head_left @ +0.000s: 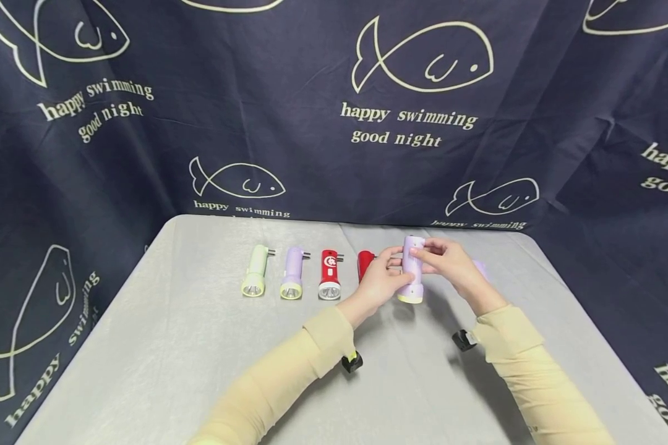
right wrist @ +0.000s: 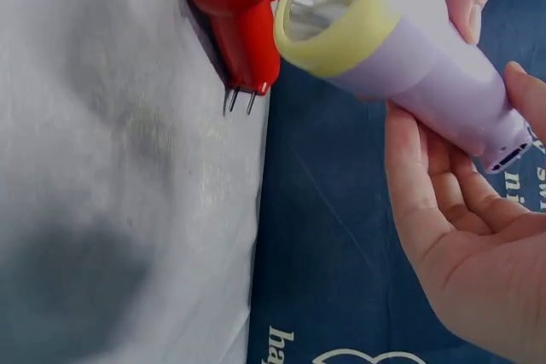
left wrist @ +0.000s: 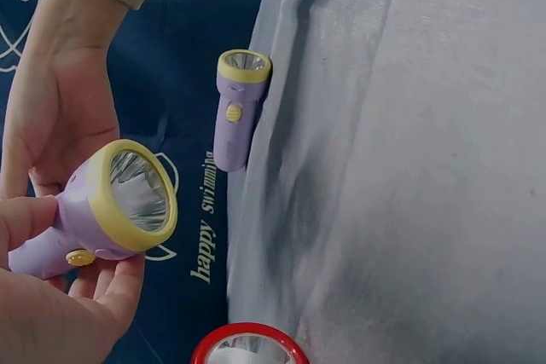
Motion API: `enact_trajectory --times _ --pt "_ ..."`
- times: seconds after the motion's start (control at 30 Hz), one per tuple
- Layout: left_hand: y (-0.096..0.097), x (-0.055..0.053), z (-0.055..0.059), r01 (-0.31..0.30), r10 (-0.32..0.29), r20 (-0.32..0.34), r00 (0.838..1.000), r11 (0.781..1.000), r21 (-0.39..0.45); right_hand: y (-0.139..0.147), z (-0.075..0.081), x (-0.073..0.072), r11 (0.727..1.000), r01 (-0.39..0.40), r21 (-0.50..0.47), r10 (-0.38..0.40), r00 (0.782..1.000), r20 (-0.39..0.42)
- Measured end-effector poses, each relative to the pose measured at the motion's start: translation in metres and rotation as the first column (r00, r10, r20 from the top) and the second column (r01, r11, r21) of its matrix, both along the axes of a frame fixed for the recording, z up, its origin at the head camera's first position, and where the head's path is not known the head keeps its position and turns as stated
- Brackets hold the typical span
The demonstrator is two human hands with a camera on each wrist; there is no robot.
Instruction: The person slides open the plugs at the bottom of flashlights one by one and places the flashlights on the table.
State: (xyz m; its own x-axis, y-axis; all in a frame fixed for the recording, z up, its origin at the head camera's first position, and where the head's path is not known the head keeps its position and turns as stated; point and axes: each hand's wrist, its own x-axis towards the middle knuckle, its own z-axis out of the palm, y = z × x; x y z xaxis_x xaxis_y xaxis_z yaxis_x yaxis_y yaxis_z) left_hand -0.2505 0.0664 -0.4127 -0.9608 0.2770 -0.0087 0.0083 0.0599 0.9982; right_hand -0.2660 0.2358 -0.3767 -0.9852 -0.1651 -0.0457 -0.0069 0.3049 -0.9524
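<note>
Both hands hold a purple flashlight with a yellow rim over the back part of the table. My left hand grips it near the lamp end; the round lens and a yellow switch show in the left wrist view. At the tail end, the thumb and fingers of my right hand pinch the body, as the right wrist view also shows. A red flashlight, partly hidden by the left hand, lies just beside it. Behind the right wrist another purple flashlight lies mostly covered; the left wrist view shows it fully.
Left of the hands, a green flashlight, a purple one with a yellow rim and a red one with a white rim lie in a row on the grey tablecloth. A dark blue fish-print curtain hangs behind the table.
</note>
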Motion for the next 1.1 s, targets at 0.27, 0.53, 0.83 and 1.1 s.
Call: enact_trajectory --times 0.27,0.53,0.83,1.1 --pt "-0.006 0.003 -0.002 0.009 -0.007 -0.038 0.999 0.999 0.049 -0.004 -0.002 0.004 0.998 0.006 -0.058 -0.009 0.999 -0.050" --pt "-0.012 0.005 -0.004 0.016 -0.008 -0.148 0.989 0.999 0.050 -0.010 -0.002 0.009 0.995 -0.007 -0.102 -0.003 0.995 -0.097" --pt "-0.021 0.005 -0.002 0.057 -0.052 -0.184 0.981 0.998 0.026 -0.017 -0.002 0.015 0.994 0.002 -0.109 -0.021 0.986 -0.168" --pt "-0.035 0.008 0.010 0.077 -0.076 -0.151 0.986 0.997 0.001 -0.021 -0.003 0.019 1.000 0.005 -0.025 -0.011 0.961 -0.278"
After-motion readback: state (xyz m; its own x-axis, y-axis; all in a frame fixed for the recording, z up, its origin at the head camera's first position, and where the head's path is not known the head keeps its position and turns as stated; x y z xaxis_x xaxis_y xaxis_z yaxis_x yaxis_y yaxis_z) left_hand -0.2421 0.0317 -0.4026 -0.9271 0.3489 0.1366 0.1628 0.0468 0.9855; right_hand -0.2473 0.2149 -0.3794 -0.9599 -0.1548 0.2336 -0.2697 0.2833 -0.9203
